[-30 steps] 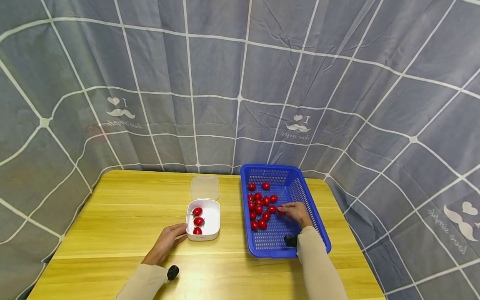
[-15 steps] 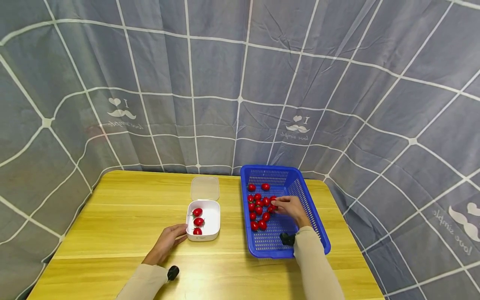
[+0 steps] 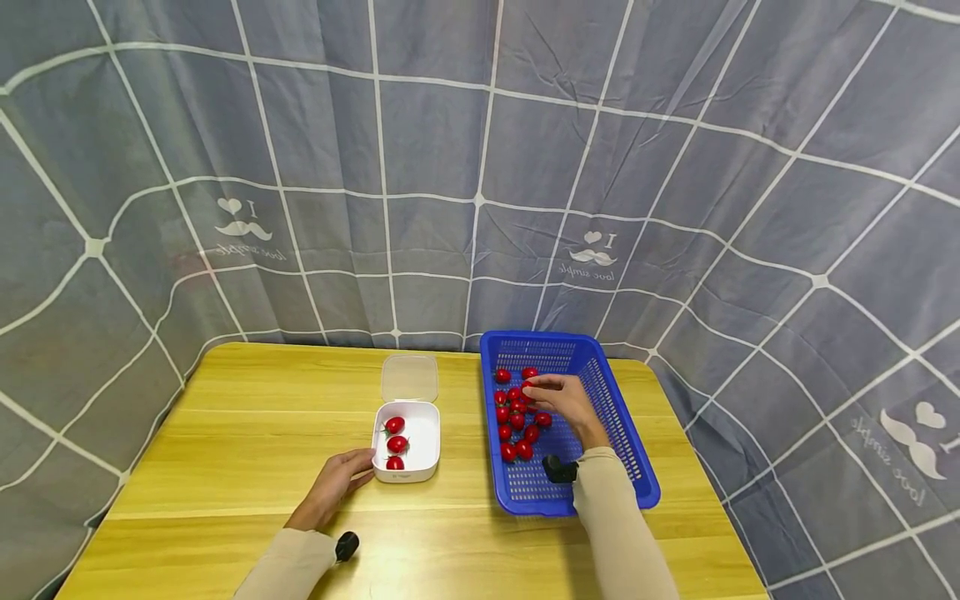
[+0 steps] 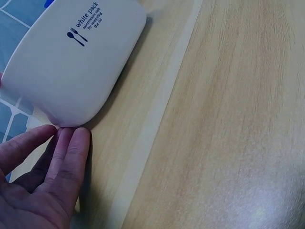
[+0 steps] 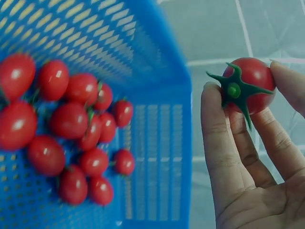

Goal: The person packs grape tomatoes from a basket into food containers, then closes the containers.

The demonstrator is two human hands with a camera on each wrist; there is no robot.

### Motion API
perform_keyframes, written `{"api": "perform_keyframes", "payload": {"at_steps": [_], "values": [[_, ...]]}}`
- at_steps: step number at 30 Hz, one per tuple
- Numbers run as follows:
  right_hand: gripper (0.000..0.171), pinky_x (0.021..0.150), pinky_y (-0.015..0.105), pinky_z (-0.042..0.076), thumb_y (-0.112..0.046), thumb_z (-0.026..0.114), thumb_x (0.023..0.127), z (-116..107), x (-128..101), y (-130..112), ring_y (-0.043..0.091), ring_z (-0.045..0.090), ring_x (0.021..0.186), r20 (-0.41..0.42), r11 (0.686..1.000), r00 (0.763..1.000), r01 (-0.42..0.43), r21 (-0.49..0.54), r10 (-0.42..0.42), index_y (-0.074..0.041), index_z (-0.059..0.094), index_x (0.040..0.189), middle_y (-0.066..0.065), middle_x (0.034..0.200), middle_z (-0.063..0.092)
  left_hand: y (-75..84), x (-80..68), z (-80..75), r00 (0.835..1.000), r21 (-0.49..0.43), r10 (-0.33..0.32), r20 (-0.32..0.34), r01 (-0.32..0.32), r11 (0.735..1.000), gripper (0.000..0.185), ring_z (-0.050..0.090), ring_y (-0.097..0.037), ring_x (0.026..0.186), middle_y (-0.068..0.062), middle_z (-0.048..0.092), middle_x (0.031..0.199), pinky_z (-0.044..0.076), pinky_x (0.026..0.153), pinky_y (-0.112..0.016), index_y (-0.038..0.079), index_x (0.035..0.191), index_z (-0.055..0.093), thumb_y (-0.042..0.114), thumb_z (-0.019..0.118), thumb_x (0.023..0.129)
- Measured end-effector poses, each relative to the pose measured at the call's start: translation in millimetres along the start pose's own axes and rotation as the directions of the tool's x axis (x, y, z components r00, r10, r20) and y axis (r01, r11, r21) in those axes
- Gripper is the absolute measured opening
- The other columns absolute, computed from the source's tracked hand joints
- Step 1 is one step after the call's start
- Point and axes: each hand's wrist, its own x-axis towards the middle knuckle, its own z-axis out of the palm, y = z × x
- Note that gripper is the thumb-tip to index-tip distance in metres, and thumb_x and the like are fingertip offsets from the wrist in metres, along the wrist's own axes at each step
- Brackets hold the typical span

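My right hand (image 3: 558,397) hangs above the blue basket (image 3: 604,401) and pinches a cherry tomato (image 5: 249,85) with a green stem between fingertips and thumb. Several more red tomatoes (image 3: 517,412) lie in the basket's left part, also seen as tomatoes (image 5: 71,129) in the right wrist view. My left hand (image 3: 336,482) rests on the table with straight fingers (image 4: 66,157) touching the near left corner of the white box (image 3: 420,446). That white box (image 4: 71,57) holds three tomatoes (image 3: 395,442).
A clear lid (image 3: 409,377) lies just behind the white box. The wooden table (image 3: 247,433) is ringed by a grey grid-patterned curtain (image 3: 420,167). The basket sits near the table's right edge.
My right hand has risen from the basket floor and moved left and away from me, now lifting one tomato in its fingertips. The left hand has stayed in place.
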Motion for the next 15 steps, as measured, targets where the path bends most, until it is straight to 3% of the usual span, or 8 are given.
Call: {"api": "perform_keyframes", "payload": {"at_steps": [10,15], "values": [[0.028,0.076,0.032,0.061,-0.001,0.072,0.083,39.2,1.6,-12.5,0.019,0.07,0.078,0.054,0.999,0.998,0.031,-0.011,-0.03,0.012,0.066,0.107,0.014,0.093,0.071,0.1,-1.0,-0.2,1.0,0.002,0.007,0.01,-0.007,1.0,0.051,0.051,-0.037,0.123,-0.033,0.044,0.137,0.047,0.102,-0.041,-0.02,0.132,0.042,0.022,0.046,0.103],[0.027,0.076,0.038,0.061,0.0,0.072,0.083,58.6,4.1,-12.9,0.019,0.07,0.075,0.109,0.998,0.993,0.056,-0.029,-0.053,0.012,0.067,0.107,0.017,0.095,0.07,1.1,-1.4,-0.1,1.0,0.002,0.007,0.007,-0.007,1.0,0.049,0.049,-0.037,0.125,-0.034,0.044,0.137,0.046,0.103,-0.042,-0.02,0.132,0.042,0.02,0.045,0.103]]}}
